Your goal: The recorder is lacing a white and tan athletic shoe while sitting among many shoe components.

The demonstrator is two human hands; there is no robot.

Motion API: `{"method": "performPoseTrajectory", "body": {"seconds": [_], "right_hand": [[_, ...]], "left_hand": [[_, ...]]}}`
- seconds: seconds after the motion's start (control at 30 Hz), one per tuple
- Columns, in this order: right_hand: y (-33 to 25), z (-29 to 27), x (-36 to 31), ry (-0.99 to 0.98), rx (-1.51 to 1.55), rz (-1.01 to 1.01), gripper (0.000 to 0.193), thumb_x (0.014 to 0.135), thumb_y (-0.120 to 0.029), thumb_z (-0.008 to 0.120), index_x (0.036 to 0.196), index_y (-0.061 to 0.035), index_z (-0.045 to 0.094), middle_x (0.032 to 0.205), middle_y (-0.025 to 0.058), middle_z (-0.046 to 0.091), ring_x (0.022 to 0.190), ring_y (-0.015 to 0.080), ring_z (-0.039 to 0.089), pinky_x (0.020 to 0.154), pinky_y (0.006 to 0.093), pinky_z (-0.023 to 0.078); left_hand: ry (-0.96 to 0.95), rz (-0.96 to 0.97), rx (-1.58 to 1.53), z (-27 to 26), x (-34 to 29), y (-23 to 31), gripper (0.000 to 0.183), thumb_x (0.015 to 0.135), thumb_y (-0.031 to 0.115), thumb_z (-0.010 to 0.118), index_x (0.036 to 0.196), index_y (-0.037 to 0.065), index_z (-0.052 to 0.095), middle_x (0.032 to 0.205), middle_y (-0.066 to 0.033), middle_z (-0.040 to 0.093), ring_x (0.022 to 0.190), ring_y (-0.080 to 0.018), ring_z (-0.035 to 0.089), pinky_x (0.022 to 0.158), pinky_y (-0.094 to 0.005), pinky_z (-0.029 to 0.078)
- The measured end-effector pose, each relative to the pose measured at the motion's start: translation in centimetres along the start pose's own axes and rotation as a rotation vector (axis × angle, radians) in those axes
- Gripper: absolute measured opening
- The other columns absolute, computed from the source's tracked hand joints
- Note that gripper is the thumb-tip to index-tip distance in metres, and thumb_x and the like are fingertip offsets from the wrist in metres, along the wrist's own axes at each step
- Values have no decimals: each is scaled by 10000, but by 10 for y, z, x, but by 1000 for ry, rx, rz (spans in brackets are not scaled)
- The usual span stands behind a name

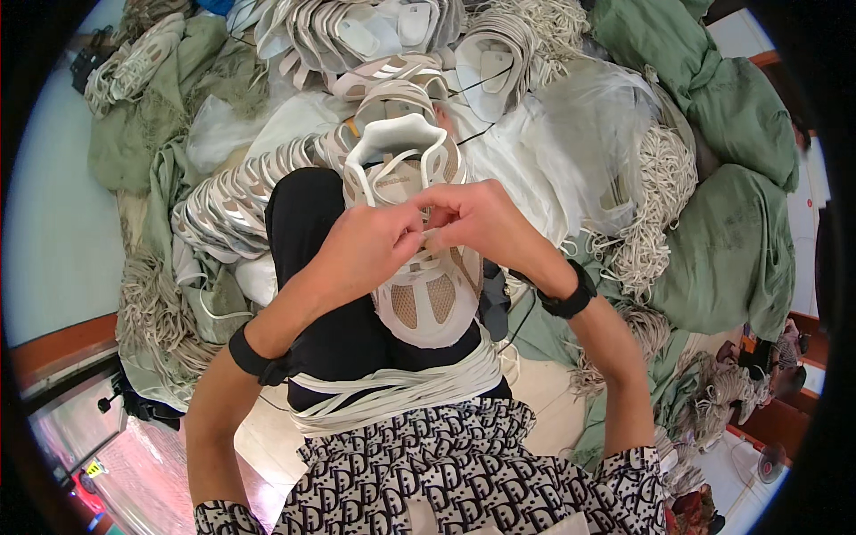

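Note:
A white and tan shoe upper [428, 312] rests on my lap, its toe toward me and its collar away. Both hands meet over its lacing area. My left hand [379, 242] comes from the left with its fingers pinched together at the eyelets. Opposite it, my right hand [486, 218] has thumb and fingertips closed at the same spot. A bit of white shoelace [426, 254] shows by the fingertips; which hand grips it is hard to see. A bundle of loose white laces [392, 392] lies across my thighs.
Nested shoe uppers [259, 192] lie in a row at left, with more stacks [357, 31] at the far side. Heaps of laces [655, 205] sit at right beside green sacks [727, 250]. Clear plastic sheeting [597, 134] covers some white cloth.

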State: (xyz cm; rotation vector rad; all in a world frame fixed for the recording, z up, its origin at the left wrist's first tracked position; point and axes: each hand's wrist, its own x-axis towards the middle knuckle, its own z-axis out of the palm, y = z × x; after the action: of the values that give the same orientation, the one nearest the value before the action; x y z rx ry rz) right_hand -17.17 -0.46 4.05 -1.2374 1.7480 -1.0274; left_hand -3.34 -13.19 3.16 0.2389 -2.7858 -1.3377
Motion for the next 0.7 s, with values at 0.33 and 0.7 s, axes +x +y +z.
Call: {"method": "performPoseTrajectory", "body": {"seconds": [0.33, 0.7], "right_hand": [[18, -3, -9, 123, -726, -268, 129, 607, -76, 669, 734, -65, 644, 640, 57, 590, 571, 227, 566, 524, 315, 449], [18, -12, -10, 16, -220, -144, 104, 604, -21, 666, 677, -3, 594, 689, 40, 563, 604, 137, 530, 542, 248, 413]], "left_hand": [[61, 96, 621, -9, 16, -4, 106, 721, 148, 617, 746, 49, 585, 611, -138, 583, 601, -302, 599, 543, -384, 478], [-28, 2, 709, -33, 23, -16, 124, 796, 170, 535, 793, 46, 544, 601, -149, 565, 593, -334, 583, 544, -431, 463]]}}
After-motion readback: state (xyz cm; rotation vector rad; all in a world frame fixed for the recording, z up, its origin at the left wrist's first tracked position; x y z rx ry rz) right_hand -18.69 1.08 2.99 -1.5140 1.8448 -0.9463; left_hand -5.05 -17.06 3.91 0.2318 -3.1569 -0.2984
